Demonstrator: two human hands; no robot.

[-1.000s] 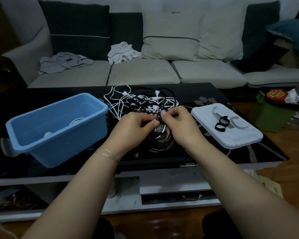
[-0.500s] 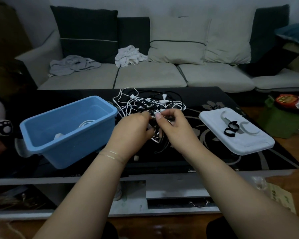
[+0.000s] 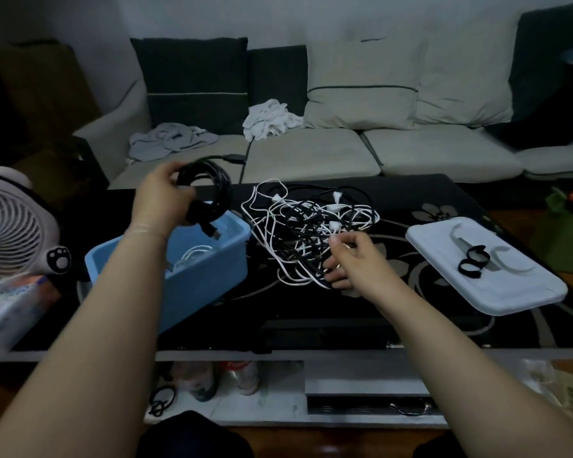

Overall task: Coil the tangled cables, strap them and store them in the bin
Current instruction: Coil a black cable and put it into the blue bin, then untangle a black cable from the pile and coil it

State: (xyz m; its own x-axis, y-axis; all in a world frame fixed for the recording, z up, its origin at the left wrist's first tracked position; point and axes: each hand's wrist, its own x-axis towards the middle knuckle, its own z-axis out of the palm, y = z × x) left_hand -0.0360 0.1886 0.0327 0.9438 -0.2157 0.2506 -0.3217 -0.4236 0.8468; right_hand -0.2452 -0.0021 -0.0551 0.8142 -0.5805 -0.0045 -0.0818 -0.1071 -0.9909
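My left hand grips a coiled black cable and holds it above the far end of the blue bin. A white coiled cable lies inside the bin. A tangle of black and white cables sits in the middle of the black table. My right hand hovers at the tangle's near right edge with fingers loosely curled, holding nothing. Black straps lie on the white lid to the right.
A white fan stands at the far left beside the bin. Behind the table runs a grey sofa with cushions and crumpled cloths. Bottles stand on the shelf below the table, and a black band lies on the floor.
Both hands were working together on a cable over the table. My left hand has lifted the coiled black cable left, above the bin. My right hand has let go and dropped beside the tangle.
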